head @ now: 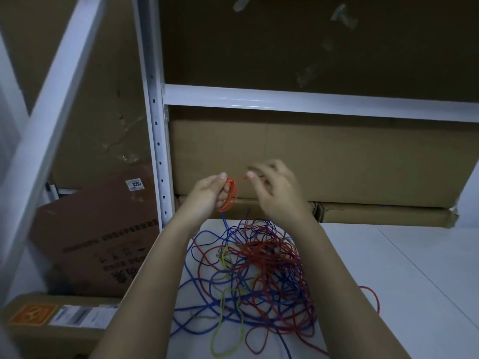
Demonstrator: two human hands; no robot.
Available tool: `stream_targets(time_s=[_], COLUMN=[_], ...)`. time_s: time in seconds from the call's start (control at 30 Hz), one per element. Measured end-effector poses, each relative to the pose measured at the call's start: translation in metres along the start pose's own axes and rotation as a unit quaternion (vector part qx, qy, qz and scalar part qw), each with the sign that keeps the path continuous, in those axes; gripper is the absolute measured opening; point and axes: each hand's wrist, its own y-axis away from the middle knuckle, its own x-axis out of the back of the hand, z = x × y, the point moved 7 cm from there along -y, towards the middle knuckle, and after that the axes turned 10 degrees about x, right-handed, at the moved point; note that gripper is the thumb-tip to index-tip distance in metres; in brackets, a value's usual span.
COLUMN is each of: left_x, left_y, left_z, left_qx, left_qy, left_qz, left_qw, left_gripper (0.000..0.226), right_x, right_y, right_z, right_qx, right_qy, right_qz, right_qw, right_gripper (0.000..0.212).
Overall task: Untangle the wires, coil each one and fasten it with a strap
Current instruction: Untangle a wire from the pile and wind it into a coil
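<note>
Above the white table: your two hands are raised over the heap of wires, in front of the cardboard boxes
Left hand (211,194): it grips a small orange coil (230,195); your thumb is on top and your fingers are curled round the loops
Orange coil: a few loops held upright in your left hand, above the far edge of the table (388,268)
Right hand (274,193): it is blurred; the fingers are bent, and the forefinger and thumb seem to pinch the orange strand (241,179) which runs from the top of the coil
Tangle of wires (259,275): it lies on the table between your forearms; red, blue and yellow-green wires are mixed together, the red ones are thickest on the right part
Red loop (373,297): it lies on the table beside your right forearm, apart from the heap
Shelf frame (155,125): a white metal post and beam stand behind the table
Cardboard boxes (311,161): stacked under the beam, just behind your hands
Leaning carton (98,237): it is at the left, with a label reading 3055
</note>
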Motion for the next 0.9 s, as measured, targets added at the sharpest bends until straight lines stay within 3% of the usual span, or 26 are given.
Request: stream_targets(time_s=[0.07,0.2,0.3,0.43,0.6,0.67,0.8,0.9], left_x=[-0.003,-0.01,-0.012,-0.011,-0.003,-0.006,-0.02,-0.022], left_y=[0.0,0.003,0.004,0.002,0.0,0.002,0.01,0.011], left_z=[0.001,0.005,0.005,0.002,-0.001,-0.003,-0.006,-0.004], left_qx=[-0.001,-0.004,-0.003,-0.001,-0.04,-0.032,0.018,-0.002], left_qy=[-0.009,0.063,0.115,0.186,0.055,0.038,0.079,0.044], left_qz=[0.002,-0.051,-0.091,-0.116,-0.073,-0.108,-0.205,-0.177], left_qw=[1.0,0.997,0.989,0.976,0.995,0.993,0.975,0.983], left_gripper=[0.037,0.037,0.037,0.036,0.037,0.035,0.033,0.036], right_x=[-0.011,-0.04,-0.039,-0.038,-0.036,-0.035,-0.044,-0.052], right_y=[-0.001,0.004,0.008,0.009,0.009,0.01,0.014,0.017], right_z=[-0.007,-0.008,-0.013,-0.014,-0.013,-0.013,-0.014,-0.011], right_qx=[0.046,-0.001,0.005,-0.01,-0.017,-0.027,-0.069,-0.099], right_qy=[0.05,-0.166,-0.274,-0.319,-0.24,-0.243,-0.343,-0.41], right_qz=[-0.064,-0.148,-0.106,-0.073,-0.081,-0.066,-0.049,-0.043], right_qw=[0.996,0.975,0.956,0.945,0.967,0.967,0.935,0.905], right_gripper=[0.041,0.041,0.022,0.014,0.021,0.023,0.026,0.027])
